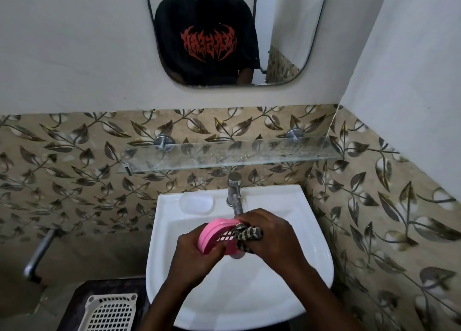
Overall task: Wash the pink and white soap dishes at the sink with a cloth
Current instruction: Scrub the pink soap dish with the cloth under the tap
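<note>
Over the white sink basin point(239, 300), my left hand point(194, 256) grips a pink soap dish point(214, 233) tilted on its side, its slotted face turned right. My right hand point(269, 236) holds a striped cloth point(247, 234) bunched against that slotted face. A white soap dish point(197, 203) lies flat on the sink's back ledge, left of the tap point(234, 193). The tap's spout ends just behind my right hand.
A glass shelf point(224, 153) spans the tiled wall above the tap, with a mirror point(234, 31) higher up. A white perforated tray point(111, 312) lies on a dark surface at lower left. A metal pipe tap point(40, 253) juts from the left wall. The right wall stands close.
</note>
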